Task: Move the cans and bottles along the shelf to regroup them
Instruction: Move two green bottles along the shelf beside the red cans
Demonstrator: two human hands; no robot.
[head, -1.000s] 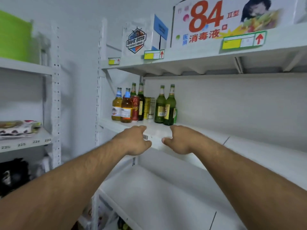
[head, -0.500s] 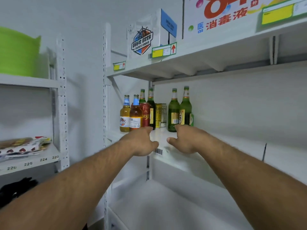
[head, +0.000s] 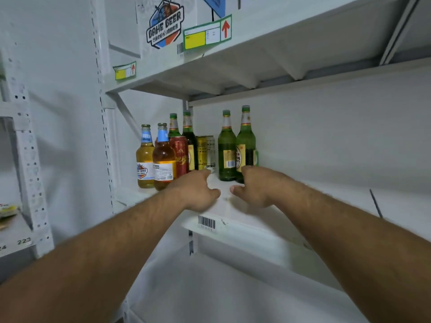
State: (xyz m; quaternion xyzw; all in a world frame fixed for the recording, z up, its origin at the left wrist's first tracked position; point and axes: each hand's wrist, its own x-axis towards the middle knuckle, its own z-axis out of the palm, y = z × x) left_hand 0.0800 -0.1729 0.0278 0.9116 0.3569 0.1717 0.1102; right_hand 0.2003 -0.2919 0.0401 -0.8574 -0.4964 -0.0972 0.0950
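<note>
Reaching both hands onto the shelf [head: 235, 207], my left hand [head: 198, 192] and right hand [head: 256, 187] loosely curled, holding nothing, bottles [head: 245, 145] and cans [head: 179, 155] clustered behind, fingertips hidden, "BAHE BEER" box [head: 165, 26] cropped overhead.

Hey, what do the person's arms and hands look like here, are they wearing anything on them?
Both arms are bare as far up as the picture shows: no sleeves, gloves, watch or bracelets in view. The forearms have visible hair. The left hand and right hand are seen from the back; no rings show, though most of the fingers are hidden from this angle.
</note>
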